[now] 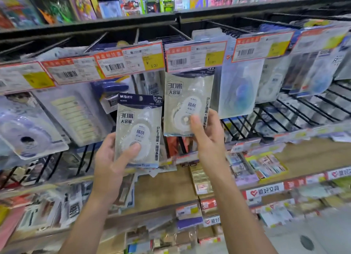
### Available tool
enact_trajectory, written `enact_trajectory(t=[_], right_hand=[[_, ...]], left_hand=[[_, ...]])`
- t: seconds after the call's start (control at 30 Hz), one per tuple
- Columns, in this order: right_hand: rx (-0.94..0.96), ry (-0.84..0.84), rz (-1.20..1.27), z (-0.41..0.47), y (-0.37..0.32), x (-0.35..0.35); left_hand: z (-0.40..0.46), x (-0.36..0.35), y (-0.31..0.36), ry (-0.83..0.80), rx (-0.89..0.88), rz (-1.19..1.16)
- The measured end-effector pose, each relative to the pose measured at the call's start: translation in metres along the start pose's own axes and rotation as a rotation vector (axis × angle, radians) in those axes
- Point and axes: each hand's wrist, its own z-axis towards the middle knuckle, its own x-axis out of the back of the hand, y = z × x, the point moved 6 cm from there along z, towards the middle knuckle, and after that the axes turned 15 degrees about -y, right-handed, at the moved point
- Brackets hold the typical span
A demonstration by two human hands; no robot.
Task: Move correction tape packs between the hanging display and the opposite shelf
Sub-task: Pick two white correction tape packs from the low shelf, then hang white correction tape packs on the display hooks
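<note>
Pinched in the left hand, 1 correction tape pack was free; the right hand gripped a hanging pack. Light, slick blister card; I'd hold the edges.

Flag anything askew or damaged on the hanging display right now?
Nothing damaged or spilled. The left hand holds one correction tape pack clear of the display, slightly tilted. The right hand pinches a matching pack whose top is hidden behind a price label, so whether it is on its hook is unclear.

Stationery shop — price labels, hanging packs.
</note>
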Motion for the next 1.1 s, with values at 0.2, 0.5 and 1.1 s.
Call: enact_trajectory(t=[0.2,0.5,1.1], right_hand=[[0.027,0.021,-0.027,0.009,-0.004,-0.002],[-0.002,-0.009,0.007,0.015,-0.001,0.0],[-0.034,-0.04,-0.004,0.019,-0.005,-0.005]], left_hand=[[0.006,-0.002,0.001,-0.002,-0.005,0.0],[0.014,0.003,0.0,0.034,-0.001,0.012],[-0.003,0.002,-0.002,0.116,0.02,-0.068]])
